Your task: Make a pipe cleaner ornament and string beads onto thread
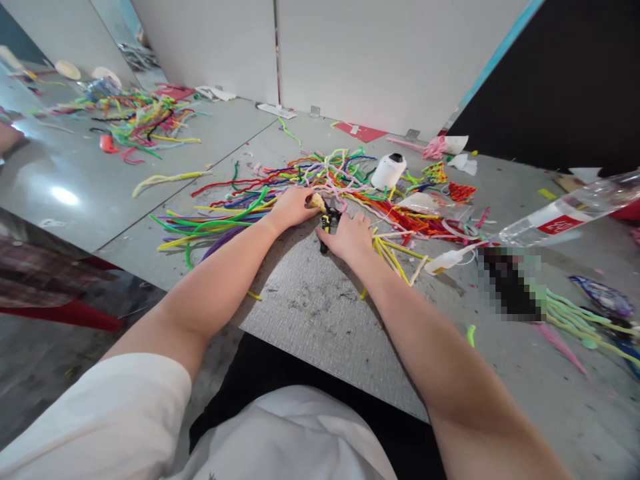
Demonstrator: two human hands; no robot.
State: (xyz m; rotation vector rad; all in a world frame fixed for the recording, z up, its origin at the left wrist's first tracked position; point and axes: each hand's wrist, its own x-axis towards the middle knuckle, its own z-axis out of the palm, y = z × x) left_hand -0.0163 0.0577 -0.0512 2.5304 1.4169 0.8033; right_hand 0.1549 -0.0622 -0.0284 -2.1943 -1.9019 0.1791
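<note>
A small black and yellow object (326, 223) stands between my two hands, over the near side of a heap of coloured fuzzy stems (330, 173). My left hand (295, 208) has its fingers closed on a pale yellow piece (317, 201) at the object's upper left. From the right, my right hand (351, 235) reaches in, its thumb and fingers closed around the black and yellow object's side. Both wrists are low over the grey table (320, 293). Fine details of the object are too small to tell.
A white thread cone (389, 171) stands behind my right hand. To the right lie a white glue bottle (444, 261) and a clear plastic bottle (565, 217). Another pile of stems (145, 120) is at the back left. Grey panels (400, 60) rise behind the table.
</note>
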